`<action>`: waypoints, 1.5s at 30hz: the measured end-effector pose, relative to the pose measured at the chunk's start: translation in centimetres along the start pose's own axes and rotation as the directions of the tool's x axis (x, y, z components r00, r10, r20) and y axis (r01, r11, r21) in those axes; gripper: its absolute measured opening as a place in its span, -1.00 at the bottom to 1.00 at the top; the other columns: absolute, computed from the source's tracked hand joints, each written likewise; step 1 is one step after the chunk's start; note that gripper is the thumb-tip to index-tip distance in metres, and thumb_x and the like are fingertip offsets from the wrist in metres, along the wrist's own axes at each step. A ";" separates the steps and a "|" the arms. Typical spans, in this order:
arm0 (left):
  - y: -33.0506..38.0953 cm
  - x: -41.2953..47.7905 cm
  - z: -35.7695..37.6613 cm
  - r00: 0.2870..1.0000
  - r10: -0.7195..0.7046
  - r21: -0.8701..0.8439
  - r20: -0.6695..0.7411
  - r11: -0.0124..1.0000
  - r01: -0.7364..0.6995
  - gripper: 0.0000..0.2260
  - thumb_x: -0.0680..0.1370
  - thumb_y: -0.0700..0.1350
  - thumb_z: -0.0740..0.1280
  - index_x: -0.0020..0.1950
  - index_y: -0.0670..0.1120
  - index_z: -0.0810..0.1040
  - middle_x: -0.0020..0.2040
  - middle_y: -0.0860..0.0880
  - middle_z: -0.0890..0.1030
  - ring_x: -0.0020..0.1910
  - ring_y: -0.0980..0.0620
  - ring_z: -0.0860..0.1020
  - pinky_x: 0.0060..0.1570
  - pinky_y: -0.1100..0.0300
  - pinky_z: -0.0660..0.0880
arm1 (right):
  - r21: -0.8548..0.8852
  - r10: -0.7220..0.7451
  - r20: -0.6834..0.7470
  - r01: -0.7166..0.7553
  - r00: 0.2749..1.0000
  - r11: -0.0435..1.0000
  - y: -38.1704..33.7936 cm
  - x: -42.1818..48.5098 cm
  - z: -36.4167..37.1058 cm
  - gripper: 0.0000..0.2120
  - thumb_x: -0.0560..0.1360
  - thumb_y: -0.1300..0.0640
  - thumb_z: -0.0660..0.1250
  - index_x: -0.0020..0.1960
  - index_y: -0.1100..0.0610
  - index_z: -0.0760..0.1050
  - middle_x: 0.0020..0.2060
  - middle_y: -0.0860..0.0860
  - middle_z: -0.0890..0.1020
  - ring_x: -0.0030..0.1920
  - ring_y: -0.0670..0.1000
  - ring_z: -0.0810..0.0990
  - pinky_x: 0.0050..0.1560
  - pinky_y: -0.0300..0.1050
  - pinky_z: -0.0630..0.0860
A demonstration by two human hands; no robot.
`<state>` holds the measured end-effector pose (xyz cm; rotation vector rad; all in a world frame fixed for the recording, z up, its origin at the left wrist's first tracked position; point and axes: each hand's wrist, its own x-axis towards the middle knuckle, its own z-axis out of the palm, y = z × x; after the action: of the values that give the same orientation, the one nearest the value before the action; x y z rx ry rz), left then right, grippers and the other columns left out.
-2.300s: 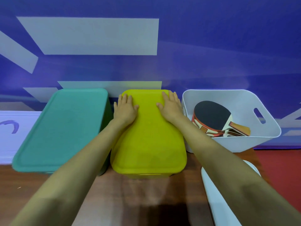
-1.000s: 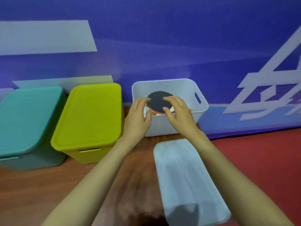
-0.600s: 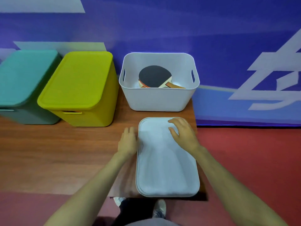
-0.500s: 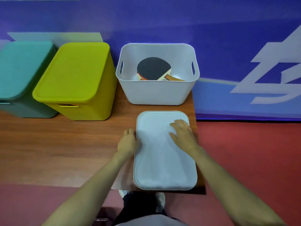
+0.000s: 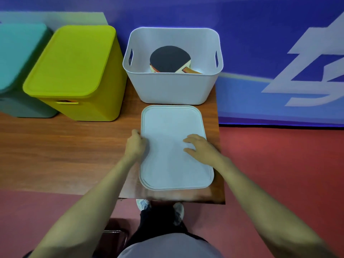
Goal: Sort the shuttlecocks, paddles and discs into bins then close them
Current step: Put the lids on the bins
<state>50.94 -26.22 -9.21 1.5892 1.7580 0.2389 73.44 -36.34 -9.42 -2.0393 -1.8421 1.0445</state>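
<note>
Left hand [image 5: 136, 145] grips the lid [image 5: 173, 164] at its left edge, fingers curled; right hand [image 5: 200, 148] rests on top, fingers spread; lid lies before the open bin [image 5: 173, 90] holding paddles [image 5: 170, 61].

Both my forearms reach forward. My left hand [image 5: 136, 144] curls round the near edge of the lid [image 5: 171, 164]; my right hand [image 5: 200, 148] rests palm-down beside it, fingers spread.

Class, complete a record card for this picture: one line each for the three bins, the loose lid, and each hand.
Teal bin: lid on
Yellow bin: lid on
White bin: open, paddles inside
White lid: flat on table, in front of white bin
Left hand: grips lid's left edge
Right hand: rests on lid, fingers spread
</note>
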 end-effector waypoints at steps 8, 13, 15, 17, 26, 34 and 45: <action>4.0 0.3 -6.9 0.974 -0.155 -0.623 0.162 0.750 0.223 -0.76 0.49 -0.41 0.17 -0.28 -0.12 0.37 -0.33 -0.07 0.39 -0.39 0.02 0.42 -0.58 0.34 0.36 | 0.230 -0.259 -0.157 0.290 0.953 0.929 -6.1 -4.0 -7.5 -0.73 0.47 -0.11 0.33 0.11 -0.04 0.60 0.08 -0.20 0.61 0.10 -0.23 0.53 0.12 -0.36 0.38; 5.5 0.3 -8.5 0.955 -0.154 -0.783 0.254 0.547 0.297 -0.83 0.51 -0.41 0.16 -0.21 -0.24 0.46 -0.26 -0.15 0.51 -0.34 -0.02 0.54 -0.50 0.19 0.57 | 0.261 -0.352 -0.214 0.400 0.911 0.878 -8.4 -6.3 -11.1 -0.71 0.35 -0.16 0.42 -0.02 -0.03 0.65 -0.01 -0.20 0.65 0.11 -0.19 0.56 0.20 -0.18 0.44; 5.9 0.5 -8.7 0.944 -0.173 -0.801 0.280 0.499 0.329 -0.84 0.54 -0.39 0.14 -0.20 -0.25 0.42 -0.31 -0.16 0.52 -0.42 0.01 0.57 -0.53 0.17 0.56 | 0.162 -0.364 -0.268 0.414 0.892 0.896 -8.4 -6.2 -11.9 -0.69 0.29 -0.16 0.48 -0.04 -0.04 0.63 -0.03 -0.20 0.64 0.07 -0.18 0.57 0.19 -0.13 0.47; 6.3 0.5 -8.8 0.943 -0.173 -0.830 0.286 0.446 0.334 -0.87 0.56 -0.37 0.15 -0.17 -0.27 0.40 -0.22 -0.19 0.50 -0.33 -0.02 0.57 -0.48 0.16 0.58 | 0.014 -0.388 -0.359 0.421 0.849 0.907 -8.1 -5.7 -12.1 -0.79 0.37 -0.04 0.47 -0.02 -0.03 0.61 -0.05 -0.18 0.62 0.01 -0.16 0.57 0.09 -0.01 0.52; 7.6 -0.1 -8.6 0.979 -0.099 -0.956 0.181 0.214 0.198 -0.77 0.63 -0.27 0.09 0.28 -0.22 0.33 0.23 -0.17 0.38 0.18 -0.21 0.44 0.05 -0.04 0.51 | -0.231 -0.411 -0.712 0.362 0.570 0.903 -10.3 -2.1 -12.2 -0.79 0.47 0.14 0.35 0.10 0.07 0.60 -0.04 -0.05 0.65 0.01 0.00 0.54 0.05 -0.16 0.37; 7.5 1.7 -8.7 0.990 -0.020 -0.861 0.141 0.490 0.133 -0.67 0.56 -0.36 0.16 0.31 -0.18 0.41 0.21 -0.09 0.54 0.15 -0.07 0.52 0.04 0.08 0.48 | 0.409 -0.007 -0.673 0.381 0.740 0.829 -13.1 -0.6 -17.4 -0.77 0.49 0.19 0.36 0.12 0.01 0.61 -0.07 -0.14 0.65 -0.10 -0.23 0.58 -0.02 -0.36 0.46; 5.5 6.6 -7.0 0.996 -0.034 -0.723 0.082 0.686 0.083 -0.64 0.43 -0.25 0.33 0.23 -0.17 0.50 0.15 -0.05 0.59 0.12 -0.02 0.53 0.01 0.12 0.44 | 0.802 0.390 -0.489 0.227 0.780 0.552 -9.6 4.2 -19.7 -0.84 0.48 0.22 0.35 0.04 0.12 0.62 -0.02 0.11 0.68 0.01 0.15 0.65 0.11 0.12 0.56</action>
<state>51.12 -16.63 -3.62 0.9308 1.3871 0.7512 77.87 -24.56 8.97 -1.5431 -0.6419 0.8396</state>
